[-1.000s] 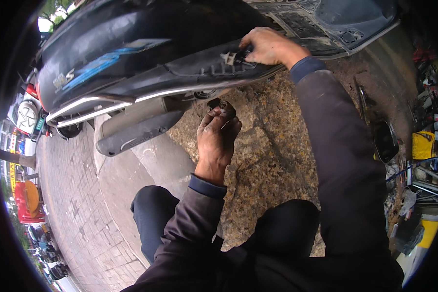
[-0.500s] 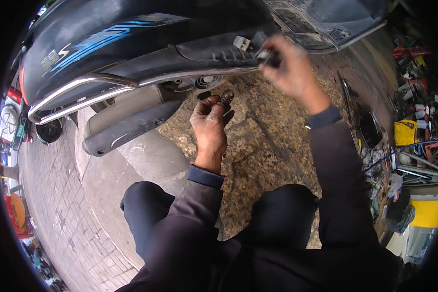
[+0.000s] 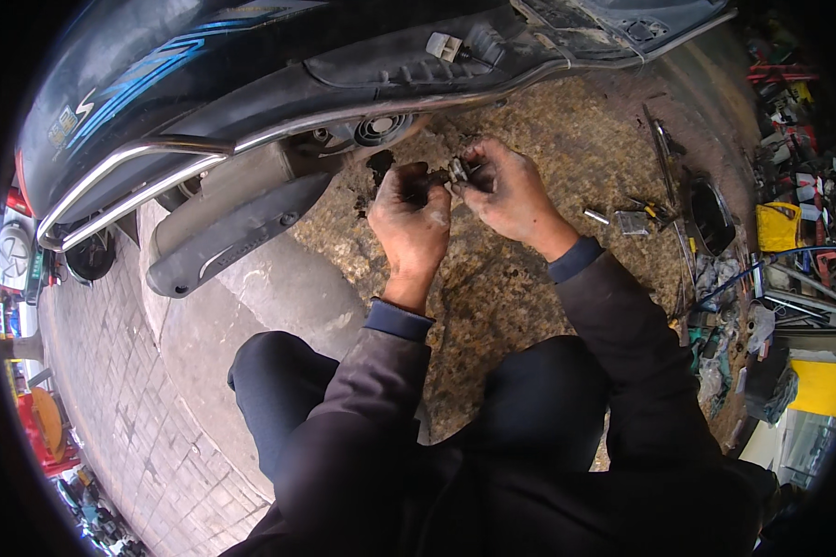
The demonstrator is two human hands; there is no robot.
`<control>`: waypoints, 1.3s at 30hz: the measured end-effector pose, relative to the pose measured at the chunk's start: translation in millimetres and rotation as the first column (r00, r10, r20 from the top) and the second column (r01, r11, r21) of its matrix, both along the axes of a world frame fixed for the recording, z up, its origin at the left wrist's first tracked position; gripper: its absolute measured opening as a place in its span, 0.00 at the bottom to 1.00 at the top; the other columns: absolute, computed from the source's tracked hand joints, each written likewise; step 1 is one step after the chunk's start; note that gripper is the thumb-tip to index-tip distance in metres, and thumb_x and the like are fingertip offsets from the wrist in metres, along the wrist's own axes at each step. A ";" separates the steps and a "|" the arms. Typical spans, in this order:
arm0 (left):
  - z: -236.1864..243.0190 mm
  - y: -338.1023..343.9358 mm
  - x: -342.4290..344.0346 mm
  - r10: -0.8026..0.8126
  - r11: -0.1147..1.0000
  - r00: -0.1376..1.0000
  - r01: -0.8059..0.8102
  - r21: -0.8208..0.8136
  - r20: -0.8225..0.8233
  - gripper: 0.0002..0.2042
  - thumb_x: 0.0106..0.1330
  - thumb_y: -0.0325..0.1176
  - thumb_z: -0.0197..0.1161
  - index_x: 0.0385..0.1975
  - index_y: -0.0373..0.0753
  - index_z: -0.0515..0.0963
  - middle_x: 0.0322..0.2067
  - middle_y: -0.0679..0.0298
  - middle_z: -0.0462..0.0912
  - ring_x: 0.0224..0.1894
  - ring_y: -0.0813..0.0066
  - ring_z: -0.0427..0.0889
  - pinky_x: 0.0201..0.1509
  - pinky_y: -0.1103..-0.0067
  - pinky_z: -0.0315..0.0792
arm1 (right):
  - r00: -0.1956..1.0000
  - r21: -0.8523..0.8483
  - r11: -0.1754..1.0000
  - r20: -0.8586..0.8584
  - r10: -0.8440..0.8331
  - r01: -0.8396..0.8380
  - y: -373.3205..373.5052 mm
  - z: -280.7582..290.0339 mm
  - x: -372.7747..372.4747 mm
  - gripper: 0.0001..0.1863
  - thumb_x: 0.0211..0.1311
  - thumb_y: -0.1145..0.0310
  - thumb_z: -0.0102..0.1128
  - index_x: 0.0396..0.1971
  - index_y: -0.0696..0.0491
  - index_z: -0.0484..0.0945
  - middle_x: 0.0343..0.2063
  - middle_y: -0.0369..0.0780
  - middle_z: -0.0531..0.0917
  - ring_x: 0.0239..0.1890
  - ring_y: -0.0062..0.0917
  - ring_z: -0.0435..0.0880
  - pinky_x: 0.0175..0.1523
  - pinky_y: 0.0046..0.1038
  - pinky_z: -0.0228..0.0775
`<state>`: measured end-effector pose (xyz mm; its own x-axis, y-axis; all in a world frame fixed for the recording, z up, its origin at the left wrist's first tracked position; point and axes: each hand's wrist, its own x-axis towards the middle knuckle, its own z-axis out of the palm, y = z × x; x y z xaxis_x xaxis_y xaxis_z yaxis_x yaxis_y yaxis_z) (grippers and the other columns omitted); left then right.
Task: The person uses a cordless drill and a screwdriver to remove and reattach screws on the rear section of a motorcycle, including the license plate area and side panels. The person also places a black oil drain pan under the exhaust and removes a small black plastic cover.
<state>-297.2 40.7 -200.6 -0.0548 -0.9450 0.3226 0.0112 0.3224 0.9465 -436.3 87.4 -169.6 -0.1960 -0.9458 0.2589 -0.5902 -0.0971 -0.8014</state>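
Observation:
Both my hands are close together over the stained ground, below the edge of a dark scooter (image 3: 279, 74). My left hand (image 3: 409, 223) is closed, its dirty fingers curled round something dark that they mostly hide. Just to its right, my right hand (image 3: 513, 197) pinches a small greasy metal part (image 3: 459, 171) between thumb and fingers. The metal part is close to my left fingertips; whether it touches what my left hand holds I cannot tell. Above them, a small white box-shaped piece (image 3: 444, 46) rests on the scooter's footboard, beside a black part (image 3: 486, 46).
The exhaust muffler (image 3: 237, 237) and a chrome guard bar (image 3: 139, 190) lie left of my hands. On the ground to the right are a small metal cylinder (image 3: 596, 216), a clear rectangular piece (image 3: 633, 222) and a black tray (image 3: 709, 215). Cluttered tools and a yellow container (image 3: 822, 387) line the right side.
My right hand has come down from the footboard to meet my left hand. The view has shifted slightly, and my left hand has turned, covering more of what it holds.

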 end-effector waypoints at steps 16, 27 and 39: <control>45.3 -69.4 88.2 -0.150 0.914 0.660 0.376 -0.151 0.737 0.13 0.57 0.35 0.68 0.39 0.37 0.80 0.36 0.54 0.85 0.36 0.60 0.86 0.40 0.73 0.79 | 0.264 0.209 0.885 0.959 -0.102 -0.415 -53.1 -117.6 13.1 0.12 0.65 0.67 0.62 0.44 0.56 0.79 0.38 0.38 0.83 0.39 0.28 0.84 0.46 0.33 0.80; -1.8 -162.6 255.9 0.500 0.729 0.760 -0.111 -0.676 0.415 0.09 0.52 0.23 0.61 0.34 0.34 0.77 0.29 0.55 0.78 0.30 0.59 0.79 0.34 0.71 0.74 | -0.094 0.373 0.924 0.926 -0.365 0.088 -128.3 -241.6 62.3 0.08 0.65 0.74 0.56 0.42 0.61 0.75 0.36 0.46 0.81 0.39 0.36 0.82 0.48 0.42 0.81; 4.7 -154.5 268.8 0.569 0.770 0.450 0.003 -0.638 0.689 0.12 0.59 0.38 0.67 0.40 0.42 0.81 0.35 0.61 0.83 0.35 0.65 0.85 0.39 0.75 0.80 | -0.151 0.281 0.938 0.956 -0.254 0.205 -225.3 -256.9 50.0 0.13 0.69 0.64 0.52 0.47 0.55 0.77 0.48 0.42 0.82 0.53 0.34 0.80 0.58 0.39 0.76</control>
<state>-28.5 -113.8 -195.9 -0.3160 -0.6652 0.6765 -0.8393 0.5285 0.1277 -386.3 -137.9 -426.5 -0.4144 -0.7755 -0.4763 0.8442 -0.1320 -0.5195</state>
